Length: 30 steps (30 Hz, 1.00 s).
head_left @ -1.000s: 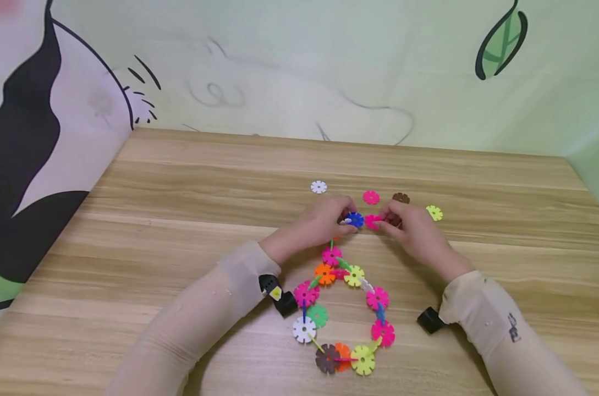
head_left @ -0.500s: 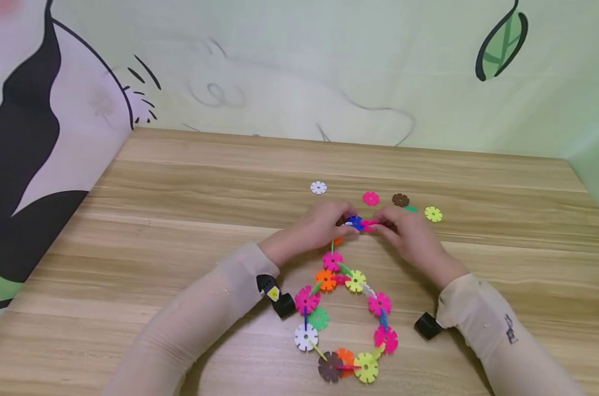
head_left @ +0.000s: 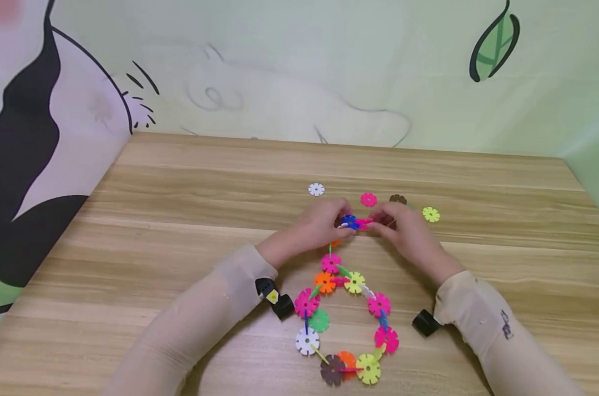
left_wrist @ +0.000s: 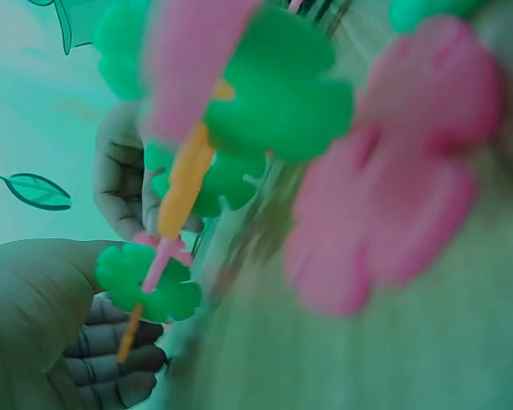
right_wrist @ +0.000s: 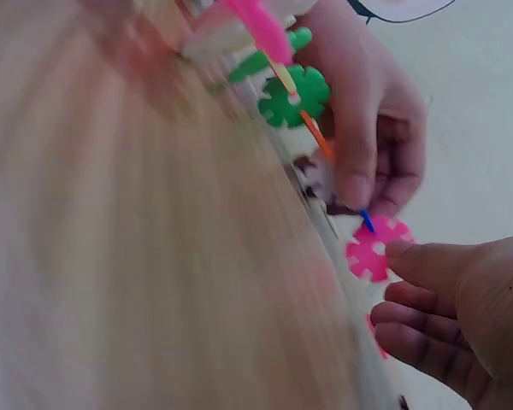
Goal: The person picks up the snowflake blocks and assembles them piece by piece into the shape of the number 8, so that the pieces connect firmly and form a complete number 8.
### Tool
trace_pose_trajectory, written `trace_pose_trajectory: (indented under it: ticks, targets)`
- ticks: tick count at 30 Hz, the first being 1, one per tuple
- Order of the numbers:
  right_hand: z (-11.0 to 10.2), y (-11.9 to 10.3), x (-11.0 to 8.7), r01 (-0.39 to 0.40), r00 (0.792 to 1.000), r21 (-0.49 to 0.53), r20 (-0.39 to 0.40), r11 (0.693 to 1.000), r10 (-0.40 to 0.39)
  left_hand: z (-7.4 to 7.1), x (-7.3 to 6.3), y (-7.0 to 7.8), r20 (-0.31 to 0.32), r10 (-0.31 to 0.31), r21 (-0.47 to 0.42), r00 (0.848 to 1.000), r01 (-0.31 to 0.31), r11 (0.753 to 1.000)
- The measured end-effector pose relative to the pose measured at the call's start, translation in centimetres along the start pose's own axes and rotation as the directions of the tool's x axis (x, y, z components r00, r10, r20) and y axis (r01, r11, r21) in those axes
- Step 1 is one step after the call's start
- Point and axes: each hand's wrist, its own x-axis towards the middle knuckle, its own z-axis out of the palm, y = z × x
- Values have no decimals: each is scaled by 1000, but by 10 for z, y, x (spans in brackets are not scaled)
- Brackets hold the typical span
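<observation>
My left hand [head_left: 321,224] pinches the end of a chain of slotted flower discs, near a blue disc [head_left: 350,221] and a white disc [right_wrist: 321,178]. Opposite it, my right hand [head_left: 412,231] pinches a pink disc [right_wrist: 369,256] between thumb and fingers. The pink disc meets the edge of the blue one; how deep their slots interlock I cannot tell. Below the hands, the chain runs down through a pink disc [head_left: 331,263] into a closed ring of many-coloured discs, including a brown disc [head_left: 333,369], on the table. Part of the upper chain is hidden by my left hand.
Loose discs lie flat beyond the hands on the wooden table [head_left: 205,181]: white [head_left: 316,189], pink [head_left: 368,199], brown [head_left: 397,199] and yellow [head_left: 430,214]. A sliver of green shows beside my right hand. A painted wall [head_left: 279,71] stands behind the table.
My right hand has brought the pink disc leftward, from slightly apart to touching the blue disc, and the disc has turned more edge-on. The ring shifted slightly toward the front.
</observation>
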Motion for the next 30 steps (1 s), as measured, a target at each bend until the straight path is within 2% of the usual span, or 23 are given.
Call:
trace_pose_trajectory:
  ticks: [5, 8, 10, 13, 16, 19, 24, 30]
  targets:
    - [-17, 4, 0, -36, 999, -67, -7, 997, 36, -5, -3, -2, 18, -31, 73, 999, 30, 997]
    - [-30, 9, -1, -129, 991, -125, 14, 984, 132, -9, -6, -3, 30, -41, 127, 999, 37, 991]
    - [-39, 12, -2, -207, 975, -182, 41, 961, 218, -12, -7, -2, 42, -45, 155, 998, 38, 987]
    - [-51, 18, -3, -302, 938, -294, 79, 907, 338, -15, -7, -1, 52, -29, 173, 998, 20, 985]
    - [-59, 23, -4, -355, 900, -377, 110, 855, 422, -16, -5, 0, 41, 36, 167, 999, -42, 985]
    - [-62, 27, -5, -372, 878, -408, 136, 834, 458, -15, -2, 1, 24, 109, 141, 994, -112, 984]
    - [-62, 31, -5, -370, 881, -401, 135, 838, 454, -9, 2, 0, 29, 133, 136, 991, -136, 981]
    - [-59, 39, -3, -374, 892, -385, 99, 844, 441, -9, 0, -2, 19, 127, 137, 992, -128, 982]
